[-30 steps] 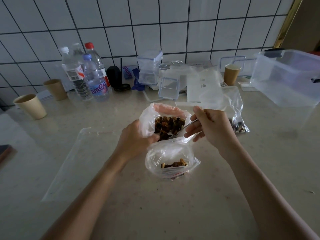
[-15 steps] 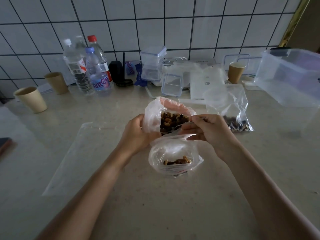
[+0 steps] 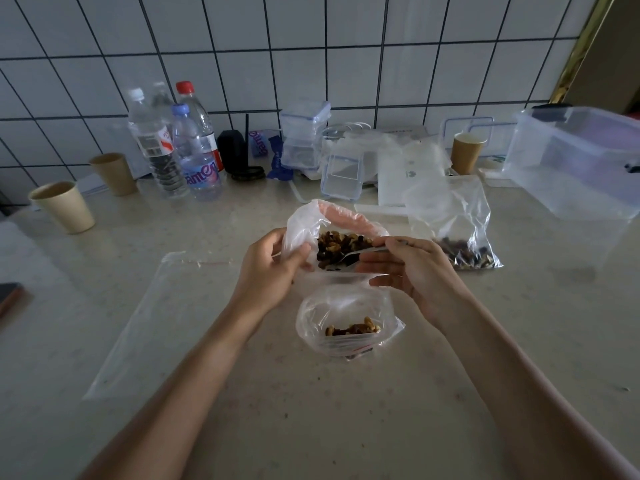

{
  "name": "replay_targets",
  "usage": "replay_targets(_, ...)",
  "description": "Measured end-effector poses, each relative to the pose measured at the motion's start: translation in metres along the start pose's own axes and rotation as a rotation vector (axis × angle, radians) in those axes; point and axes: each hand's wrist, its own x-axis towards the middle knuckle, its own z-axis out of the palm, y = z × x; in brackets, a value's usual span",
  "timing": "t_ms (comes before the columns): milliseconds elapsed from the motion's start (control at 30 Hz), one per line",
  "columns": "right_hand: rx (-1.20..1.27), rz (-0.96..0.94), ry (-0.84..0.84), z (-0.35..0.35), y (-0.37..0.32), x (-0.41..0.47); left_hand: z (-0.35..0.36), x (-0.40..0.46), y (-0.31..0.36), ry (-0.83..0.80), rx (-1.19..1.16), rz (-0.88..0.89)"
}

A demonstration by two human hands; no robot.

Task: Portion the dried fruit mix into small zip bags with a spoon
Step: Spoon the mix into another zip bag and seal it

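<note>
The dried fruit mix [image 3: 337, 245] sat dark and nutty in the open bag [image 3: 301, 230] pinched by left hand [image 3: 268, 271] fingers; right hand [image 3: 415, 275] fingers gripped the spoon [image 3: 360, 253]; bare worktop [image 3: 311, 410] lay nearer.

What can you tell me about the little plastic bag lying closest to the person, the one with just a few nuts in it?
The small zip bag is clear, crinkly thin plastic, lying on the pale countertop just below both hands. Its mouth gapes open toward the bigger bag of mix that the left hand holds. Inside sits a small heap of dried fruit mix, tan and dark pieces. A reddish line shows at its near edge. Neither hand clearly grips it; the right hand hovers beside its rim.
</note>
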Motion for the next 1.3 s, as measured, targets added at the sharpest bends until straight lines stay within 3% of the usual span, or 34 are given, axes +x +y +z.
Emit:
replay_targets(367, -0.051, -0.151, 0.070, -0.007, -0.018, -0.002, -0.015, 0.007, 0.002, 0.213, 0.206, 0.070)
replay_targets(533, -0.031, -0.261, 0.006, -0.009, -0.030, -0.008, -0.023, 0.005, 0.012, 0.265, 0.345, 0.148)
replay_targets(700, -0.018, -0.308, -0.071, -0.013, -0.037, -0.013, -0.025, -0.023, 0.020, 0.143, 0.394, 0.221)
replay_targets(933, -0.163, -0.308, -0.249, -0.017, -0.042, -0.019, -0.017, -0.064, 0.017, -0.171, 0.333, -0.001)
replay_targets(1133, -0.378, -0.360, -0.504, -0.014, -0.045, -0.029, -0.008, -0.064, 0.023, -0.107, 0.224, -0.020)
replay_targets(1300, -0.562, -0.440, -0.550, -0.010, -0.045, -0.030, -0.009, -0.062, 0.020, -0.045, 0.269, -0.037)
